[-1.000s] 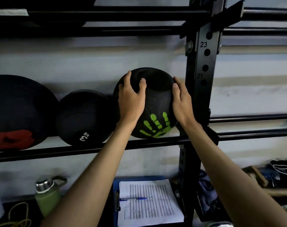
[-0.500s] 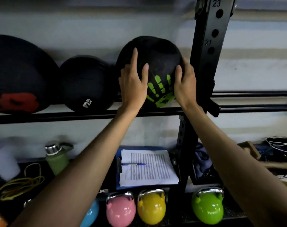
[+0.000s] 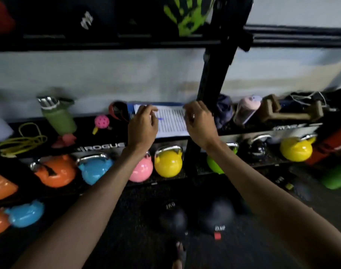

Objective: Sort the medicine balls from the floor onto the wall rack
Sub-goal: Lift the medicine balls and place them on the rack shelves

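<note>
Having let go of the green-handprint medicine ball (image 3: 187, 14) now sitting on the wall rack (image 3: 126, 42), the left hand (image 3: 144, 125) and right hand (image 3: 199, 123), fingers loosely apart and empty, are dropping toward two black medicine balls (image 3: 194, 218) on the near floor.

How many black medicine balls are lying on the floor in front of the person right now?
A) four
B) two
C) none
B: two black medicine balls sit side by side on the dark floor, the one marked 2KG and a larger one with a red tag; both hands are empty above them.
</note>
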`<state>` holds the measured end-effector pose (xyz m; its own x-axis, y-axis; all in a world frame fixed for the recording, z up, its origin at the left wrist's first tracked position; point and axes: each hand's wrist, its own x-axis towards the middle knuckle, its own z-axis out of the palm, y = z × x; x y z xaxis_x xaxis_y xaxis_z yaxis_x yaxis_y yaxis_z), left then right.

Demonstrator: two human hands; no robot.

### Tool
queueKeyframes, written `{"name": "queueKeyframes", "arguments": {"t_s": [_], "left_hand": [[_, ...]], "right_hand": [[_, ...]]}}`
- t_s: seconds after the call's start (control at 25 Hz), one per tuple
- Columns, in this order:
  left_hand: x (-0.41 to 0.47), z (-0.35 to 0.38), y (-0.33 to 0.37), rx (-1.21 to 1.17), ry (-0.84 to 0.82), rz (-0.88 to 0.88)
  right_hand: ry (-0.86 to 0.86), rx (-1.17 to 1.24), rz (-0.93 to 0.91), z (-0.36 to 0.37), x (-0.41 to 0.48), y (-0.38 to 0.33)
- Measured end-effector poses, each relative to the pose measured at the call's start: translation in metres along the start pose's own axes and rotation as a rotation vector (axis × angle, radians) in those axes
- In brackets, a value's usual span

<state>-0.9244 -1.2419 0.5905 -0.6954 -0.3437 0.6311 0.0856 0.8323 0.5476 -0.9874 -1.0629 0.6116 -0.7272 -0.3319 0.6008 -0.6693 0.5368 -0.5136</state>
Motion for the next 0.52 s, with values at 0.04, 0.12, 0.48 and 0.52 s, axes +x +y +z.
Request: {"name": "queueKeyframes", "arguments": {"t_s": [0.04, 0.12, 0.48, 0.52], "left_hand": [[-0.031, 0.009, -0.010, 0.031, -0.087, -0.056], [-0.090, 0.022, -0.027, 0.072, -0.265, -0.160], [-0.249, 0.103, -0.070, 0.207, -0.887, -0.549], [-0.263, 0.119, -0.074, 0.222, -0.941, -0.581]], "right_hand": [[-0.091, -0.028, 0.050, 0.013, -0.030, 0.010], [-0.292, -0.072, 0.159, 0.036, -0.086, 0.027], [-0.858, -0.130, 0.607, 0.092, -0.251, 0.118], [-0.891, -0.126, 0.629, 0.099, -0.262, 0.132]]}}
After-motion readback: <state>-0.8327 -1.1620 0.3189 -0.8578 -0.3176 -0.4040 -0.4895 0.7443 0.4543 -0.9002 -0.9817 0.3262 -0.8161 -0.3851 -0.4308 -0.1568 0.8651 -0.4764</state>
